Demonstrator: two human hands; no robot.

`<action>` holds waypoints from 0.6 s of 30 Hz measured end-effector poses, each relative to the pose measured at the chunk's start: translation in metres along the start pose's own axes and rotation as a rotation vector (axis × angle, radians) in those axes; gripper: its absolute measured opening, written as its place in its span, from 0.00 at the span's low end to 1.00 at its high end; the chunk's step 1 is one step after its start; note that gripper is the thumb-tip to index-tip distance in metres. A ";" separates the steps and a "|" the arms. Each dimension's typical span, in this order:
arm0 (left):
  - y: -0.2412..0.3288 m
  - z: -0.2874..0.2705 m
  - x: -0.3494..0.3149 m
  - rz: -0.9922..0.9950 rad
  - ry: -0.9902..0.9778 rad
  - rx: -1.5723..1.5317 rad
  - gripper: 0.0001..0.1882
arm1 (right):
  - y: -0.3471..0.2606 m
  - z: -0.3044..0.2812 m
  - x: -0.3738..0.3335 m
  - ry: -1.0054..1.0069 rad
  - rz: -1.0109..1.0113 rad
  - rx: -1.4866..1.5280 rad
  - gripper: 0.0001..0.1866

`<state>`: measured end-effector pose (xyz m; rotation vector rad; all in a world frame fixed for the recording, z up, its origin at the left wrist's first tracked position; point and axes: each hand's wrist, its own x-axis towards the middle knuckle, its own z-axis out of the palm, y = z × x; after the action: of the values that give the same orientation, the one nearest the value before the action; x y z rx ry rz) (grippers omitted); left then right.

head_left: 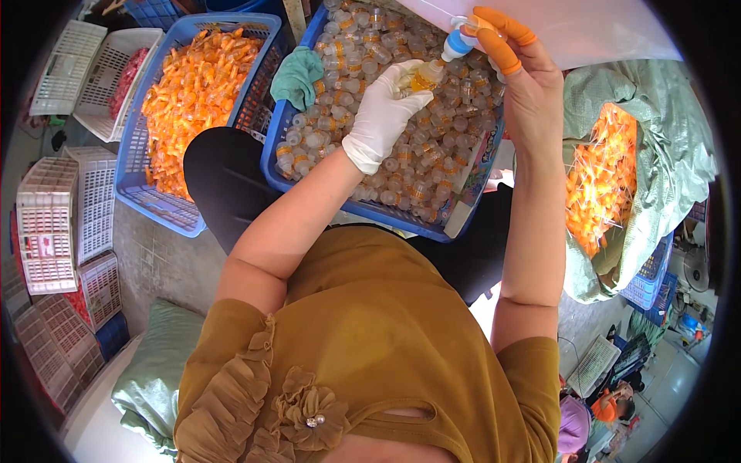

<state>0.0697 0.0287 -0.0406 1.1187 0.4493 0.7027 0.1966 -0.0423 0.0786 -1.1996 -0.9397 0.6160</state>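
Observation:
My left hand (386, 112), in a white glove, is closed around a small clear bottle (427, 77) with yellowish contents or label. Just above and right of it, my right hand (532, 96) pinches a blue and white nozzle-like piece (457, 45) between fingers wearing orange finger covers. An orange part shows behind that piece, partly hidden by the fingers. The white tip points down towards the bottle's top; I cannot tell whether they touch. Below both hands, a blue basket (270, 158) holds many small clear bottles (401, 166) with orange bands.
A green cloth (297, 77) hangs over the basket's left rim. At the left stands a blue crate (174, 216) full of orange pieces (197, 100); white crates (50, 224) stack beyond. On the right, a green sack (668, 123) holds more orange pieces (606, 181). A white sheet (602, 27) spans the top.

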 end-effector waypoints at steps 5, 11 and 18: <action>0.001 0.000 0.001 -0.002 0.008 -0.010 0.24 | -0.007 0.004 -0.001 0.024 0.055 0.036 0.15; 0.005 0.006 0.000 -0.019 0.060 0.018 0.23 | -0.017 0.002 -0.012 0.015 -0.314 -0.326 0.18; 0.012 -0.007 -0.013 -0.252 0.015 0.164 0.14 | -0.008 -0.034 -0.044 -0.088 -0.474 -1.140 0.17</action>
<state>0.0531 0.0272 -0.0324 1.1854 0.6574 0.4598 0.2031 -0.0976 0.0712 -1.8332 -1.6737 -0.3411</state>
